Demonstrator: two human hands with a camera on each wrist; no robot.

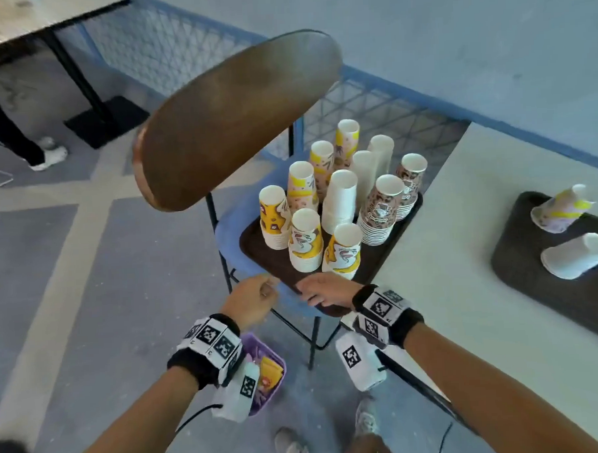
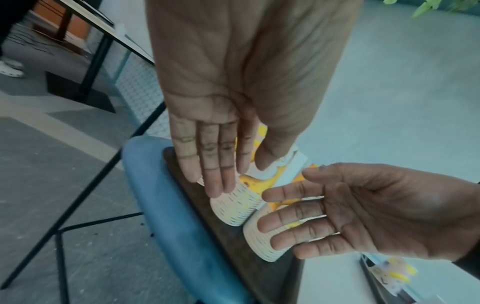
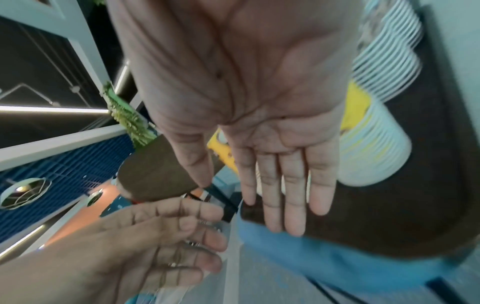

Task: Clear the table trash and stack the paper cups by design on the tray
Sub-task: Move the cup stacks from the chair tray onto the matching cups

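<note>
A dark brown tray (image 1: 254, 245) sits on a chair's blue seat (image 1: 229, 226) and holds several stacks of paper cups. Yellow cartoon stacks (image 1: 305, 241) stand at the front, plain white stacks (image 1: 341, 200) in the middle and brown printed stacks (image 1: 380, 209) at the right. My left hand (image 1: 259, 291) hovers at the tray's near left edge with straight fingers (image 2: 218, 181), holding nothing. My right hand (image 1: 319, 294) lies flat over the tray's near corner (image 3: 363, 216), fingers (image 3: 293, 195) straight and empty. I cannot tell whether it touches the tray. The front stacks (image 2: 233, 209) stand just beyond both hands.
The chair's brown backrest (image 1: 234, 116) looms above the tray. A white table (image 1: 445, 237) at the right bears a second dark tray (image 1: 518, 251) with a printed cup (image 1: 560, 211) and a white cup (image 1: 576, 255) on their sides. A purple bin (image 1: 266, 368) with trash stands on the floor below.
</note>
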